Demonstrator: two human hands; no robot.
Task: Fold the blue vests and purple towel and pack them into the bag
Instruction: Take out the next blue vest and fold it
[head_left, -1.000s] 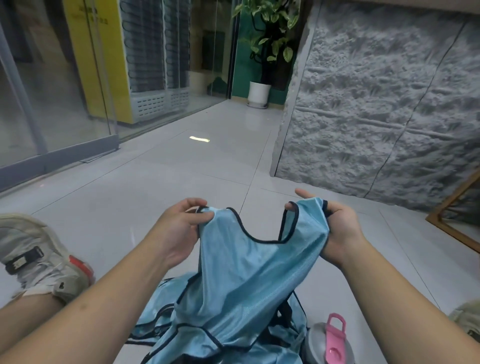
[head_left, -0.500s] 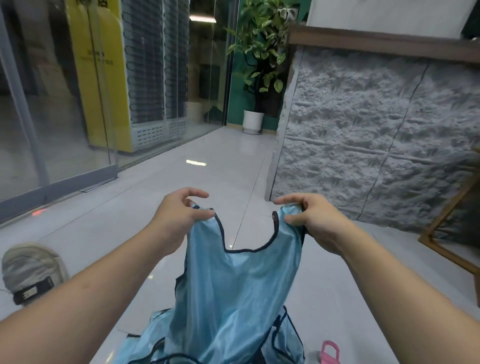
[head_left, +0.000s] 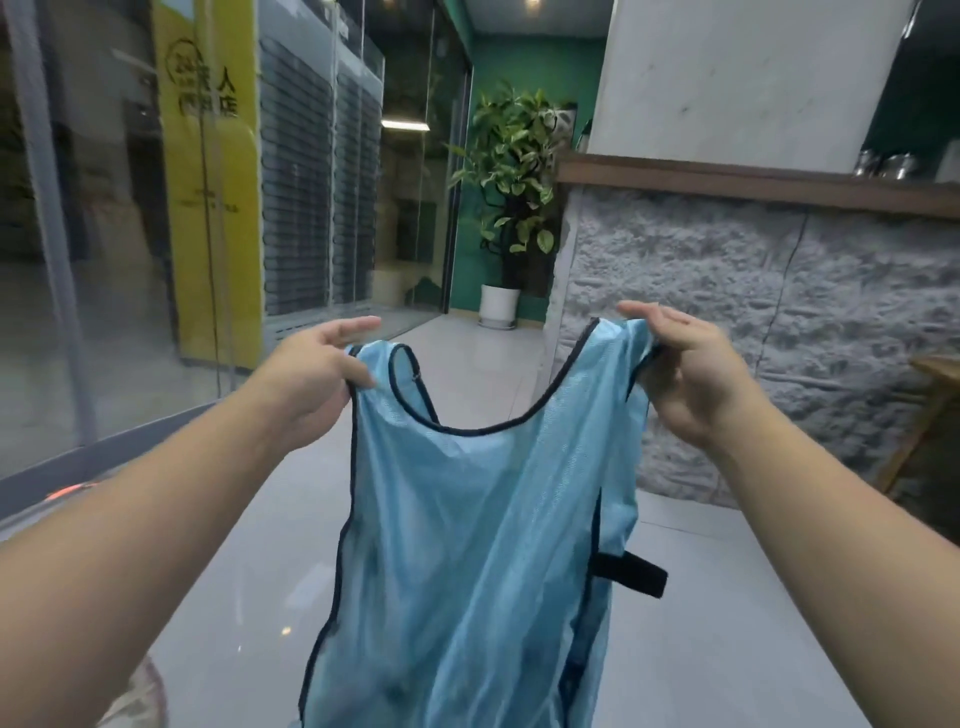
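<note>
Head view shows my left hand (head_left: 317, 371) pinching the left shoulder strap of a blue vest (head_left: 467, 545), thumb lying over the dark-trimmed edge and fingers behind the cloth with the fingertips poking out above. My right hand (head_left: 680, 374) grips the right shoulder strap the same way, fingers curled over the top of the fabric and the strap bunched against my palm. Between the two hands the neckline sags in a dark-edged curve, and the body of the vest hangs straight down in front of me, spread fairly flat, running off the bottom of the picture. A short black strap (head_left: 631, 571) sticks out sideways from the vest's right edge, low down. Both of my forearms reach in from the lower corners, bare.

Behind the vest lies a pale tiled floor (head_left: 691, 597). To the right stands a rough grey stone-textured wall (head_left: 779, 332) topped by a brown wooden ledge (head_left: 753, 184). Straight ahead, a potted plant (head_left: 511, 171) in a white pot stands against a green wall. To the left are glass panels (head_left: 104, 260), with a yellow sign (head_left: 218, 156) behind them.
</note>
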